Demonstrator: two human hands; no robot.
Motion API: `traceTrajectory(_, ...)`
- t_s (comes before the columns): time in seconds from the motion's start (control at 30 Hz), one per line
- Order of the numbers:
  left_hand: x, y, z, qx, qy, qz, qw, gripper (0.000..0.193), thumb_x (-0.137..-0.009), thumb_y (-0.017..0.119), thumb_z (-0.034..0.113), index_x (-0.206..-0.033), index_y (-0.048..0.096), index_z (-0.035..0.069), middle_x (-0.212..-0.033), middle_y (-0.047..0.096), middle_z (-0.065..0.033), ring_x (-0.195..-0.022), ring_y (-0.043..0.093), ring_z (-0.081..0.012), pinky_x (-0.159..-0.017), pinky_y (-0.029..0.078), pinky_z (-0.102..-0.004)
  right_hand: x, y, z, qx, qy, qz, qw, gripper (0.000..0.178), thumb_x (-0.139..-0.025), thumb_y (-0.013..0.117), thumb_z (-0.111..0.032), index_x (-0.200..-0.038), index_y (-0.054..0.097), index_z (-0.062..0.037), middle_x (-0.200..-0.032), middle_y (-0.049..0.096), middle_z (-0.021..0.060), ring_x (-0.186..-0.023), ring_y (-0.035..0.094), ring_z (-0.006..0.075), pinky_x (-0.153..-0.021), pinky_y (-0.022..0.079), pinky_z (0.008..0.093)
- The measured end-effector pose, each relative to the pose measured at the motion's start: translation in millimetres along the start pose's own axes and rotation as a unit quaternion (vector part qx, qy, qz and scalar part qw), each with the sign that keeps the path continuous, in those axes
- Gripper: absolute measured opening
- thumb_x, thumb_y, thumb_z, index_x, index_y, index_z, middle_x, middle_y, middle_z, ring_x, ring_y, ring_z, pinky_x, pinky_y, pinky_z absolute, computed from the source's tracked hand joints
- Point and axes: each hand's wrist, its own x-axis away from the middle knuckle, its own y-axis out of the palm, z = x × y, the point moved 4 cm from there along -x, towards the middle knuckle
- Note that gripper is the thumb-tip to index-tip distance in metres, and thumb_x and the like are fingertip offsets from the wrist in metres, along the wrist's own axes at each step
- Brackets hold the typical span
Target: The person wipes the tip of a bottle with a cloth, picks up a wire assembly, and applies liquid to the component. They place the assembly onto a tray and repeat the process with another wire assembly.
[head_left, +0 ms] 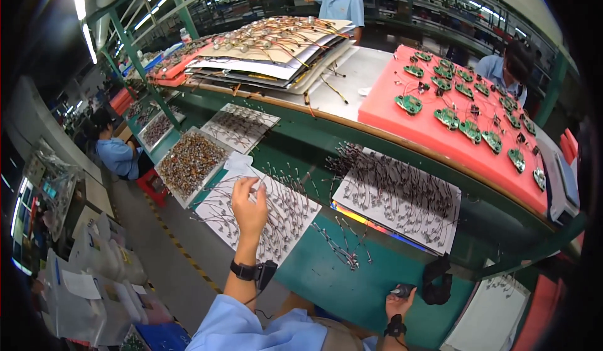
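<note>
Head: left grip point(249, 210) unclear, right grip point(402, 303) clutching dark object point(403, 290); tray point(183, 202) full of components point(190, 161).

Shirt point(289, 335), light blue, creased; left sleeve point(220, 319), matching blue, ending above the forearm. Beyond the shirt: left-wrist strap point(242, 270), black, with boxy black module point(267, 274); thin dark cable point(256, 297) trailing shirtward. Right of the shirt: right-wrist band point(396, 328), black. Hands point(250, 213), bare.
</note>
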Motion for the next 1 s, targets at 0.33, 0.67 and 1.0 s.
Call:
traceTrajectory(0.33,-125,11,39,-0.023,0.100,0.026,0.994,0.028,-0.077,0.057,0.006,-0.104,0.058,0.001,-0.095,0.052,-0.0127,-0.079,0.052,-0.0258,-0.072,0.044,-0.0329,11,7,4,-0.007,-0.009,0.022,1.000,0.056,-0.078,0.058,-0.055,-0.088,0.051,0.0002,-0.064,0.044,0.0016,-0.046,0.039,0.0119,-0.047,0.034,0.0244)
traceTrajectory(0.67,-256,52,35,-0.243,0.077,-0.059,0.965,0.037,-0.078,0.047,0.016,-0.113,0.059,0.010,-0.102,0.052,-0.0176,-0.096,0.050,-0.0322,-0.084,0.041,-0.0398,15,-14,-3,-0.013,-0.008,0.051,0.999,0.054,-0.078,0.058,-0.054,-0.089,0.052,-0.0014,-0.065,0.044,0.0003,-0.048,0.036,0.0108,-0.047,0.031,0.0244)
traceTrajectory(1.0,-306,67,19,-0.287,0.026,-0.082,0.954,0.045,-0.078,0.045,0.017,-0.122,0.053,0.018,-0.111,0.050,-0.0208,-0.104,0.048,-0.0348,-0.088,0.040,-0.0407,27,-22,-6,-0.017,-0.050,0.078,0.996,0.056,-0.075,0.062,-0.053,-0.089,0.051,-0.0003,-0.061,0.045,0.0010,-0.046,0.036,0.0103,-0.045,0.030,0.0221)
